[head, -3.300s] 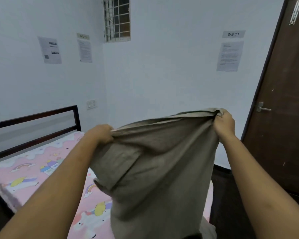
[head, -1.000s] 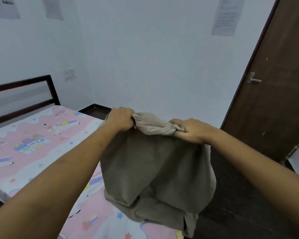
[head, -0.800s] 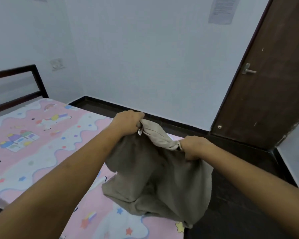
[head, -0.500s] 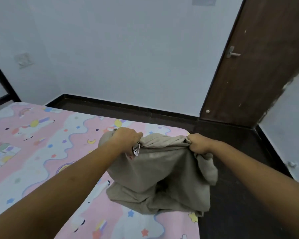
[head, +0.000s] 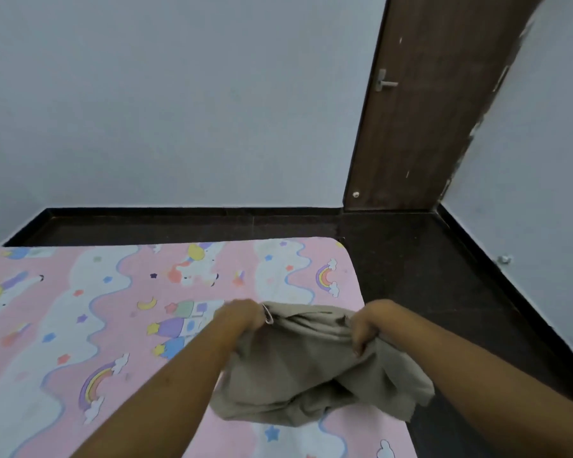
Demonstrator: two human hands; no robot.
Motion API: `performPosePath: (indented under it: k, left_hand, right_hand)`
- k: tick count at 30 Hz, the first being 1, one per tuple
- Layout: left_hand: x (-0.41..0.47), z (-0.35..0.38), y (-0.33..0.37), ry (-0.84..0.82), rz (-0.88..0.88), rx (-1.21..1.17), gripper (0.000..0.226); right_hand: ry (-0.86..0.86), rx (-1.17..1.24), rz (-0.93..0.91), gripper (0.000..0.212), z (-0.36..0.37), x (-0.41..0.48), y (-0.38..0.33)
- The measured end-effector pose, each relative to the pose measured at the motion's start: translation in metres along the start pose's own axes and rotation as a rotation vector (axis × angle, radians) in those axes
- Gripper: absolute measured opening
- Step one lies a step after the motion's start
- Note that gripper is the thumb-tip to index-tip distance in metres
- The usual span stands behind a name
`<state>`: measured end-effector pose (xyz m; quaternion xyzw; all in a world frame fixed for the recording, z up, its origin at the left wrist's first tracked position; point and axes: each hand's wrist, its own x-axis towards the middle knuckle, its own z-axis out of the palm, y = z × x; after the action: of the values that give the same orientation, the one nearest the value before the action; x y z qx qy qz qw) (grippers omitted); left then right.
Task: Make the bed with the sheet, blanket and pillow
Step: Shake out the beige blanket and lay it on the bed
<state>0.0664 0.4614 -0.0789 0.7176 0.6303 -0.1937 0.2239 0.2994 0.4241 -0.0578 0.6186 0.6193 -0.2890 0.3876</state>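
A crumpled grey-beige cloth (head: 298, 365) sits bunched on the near right part of the bed. Its lower folds rest on the pink fitted sheet printed with rainbows, stars and clouds (head: 113, 309), and its right flap reaches past the mattress edge over the dark floor (head: 427, 276). Whether it is the blanket or a pillow cover cannot be told, since it is too rumpled and its underside is out of sight.

The left hand (head: 242, 314) is clenched round the cloth's upper left edge, its fingers buried in the fabric. A small pale metal piece (head: 268, 317) shows just beside it, too small to identify. The right hand (head: 369, 322) grips the upper right edge, knuckles up and fingertips tucked under a fold. Both forearms run off the bottom of the view.

The sheet covers the mattress smoothly to its rounded far right corner. The bed's left and near parts are cut off.

Beyond the bed are a dark skirting, a plain pale wall (head: 179, 94) and a brown wooden door (head: 427, 110) with a metal lever handle (head: 386, 82). The door's top is out of frame. A small white knob (head: 355, 194) sits low on the door. A tiny fitting (head: 505, 259) low on the right-hand wall is too blurred to name.
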Motion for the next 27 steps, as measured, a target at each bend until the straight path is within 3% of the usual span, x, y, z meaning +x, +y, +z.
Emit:
performPosePath:
  k: [2, 3, 4, 6, 8, 9, 10, 12, 13, 15, 16, 18, 21, 24, 27]
  left_hand:
    - [-0.001, -0.019, 0.016, -0.126, 0.045, -0.438, 0.025]
    - [0.003, -0.037, 0.022, -0.114, 0.035, -0.750, 0.022]
    - [0.005, -0.065, 0.027, -0.085, 0.034, -1.032, 0.024]
    - [0.012, -0.136, 0.037, -0.046, 0.122, -1.458, 0.041]
    - [-0.009, -0.233, 0.051, 0.174, 0.325, -1.690, 0.052]
    - [-0.034, -0.284, 0.059, 0.323, 0.495, -1.787, 0.048]
    - [-0.064, -0.330, 0.064, 0.454, 0.728, -1.859, 0.038]
    - [-0.136, -0.396, 0.074, 0.755, 1.254, -1.776, 0.023]
    - [-0.154, -0.415, 0.072, 0.973, 1.364, -1.573, 0.025]
    - [-0.165, -0.443, 0.060, 1.428, 1.252, -1.056, 0.041]
    - [-0.158, -0.452, 0.053, 1.567, 1.140, -0.826, 0.048]
    - [-0.146, -0.456, 0.044, 1.583, 1.030, -0.549, 0.061]
    - [-0.120, -0.425, 0.043, 1.467, 1.002, -0.466, 0.070]
    - [-0.094, -0.380, 0.040, 1.341, 0.877, -0.509, 0.067]
    - [-0.093, -0.347, 0.051, 1.262, 0.858, -0.786, 0.060]
  right_hand:
    - [0.091, 0.065, -0.013, 0.045, -0.014, 0.002, 0.004]
    - [0.181, 0.153, -0.026, 0.040, -0.030, 0.005, 0.009]
    - [0.339, 0.305, -0.042, 0.035, -0.057, 0.005, 0.015]
    - [0.785, 0.877, -0.101, 0.027, -0.126, -0.010, 0.021]
    - [1.228, 1.479, -0.349, 0.021, -0.203, -0.070, 0.017]
    - [1.404, 1.654, -0.564, 0.024, -0.239, -0.110, 0.013]
    - [1.563, 1.681, -0.811, 0.028, -0.270, -0.156, 0.008]
    - [1.879, 1.430, -1.169, 0.033, -0.304, -0.241, 0.000]
    - [1.995, 1.320, -1.219, 0.034, -0.314, -0.272, 0.000]
    - [2.111, 1.349, -1.253, 0.037, -0.329, -0.315, 0.013]
    - [2.094, 1.454, -1.277, 0.033, -0.331, -0.328, 0.021]
    - [2.107, 1.555, -1.167, 0.029, -0.330, -0.341, 0.035]
    - [2.218, 1.339, -0.857, 0.043, -0.310, -0.325, 0.044]
    - [2.079, 1.258, -0.739, 0.046, -0.281, -0.283, 0.051]
    - [1.874, 1.367, -0.767, 0.034, -0.254, -0.251, 0.057]
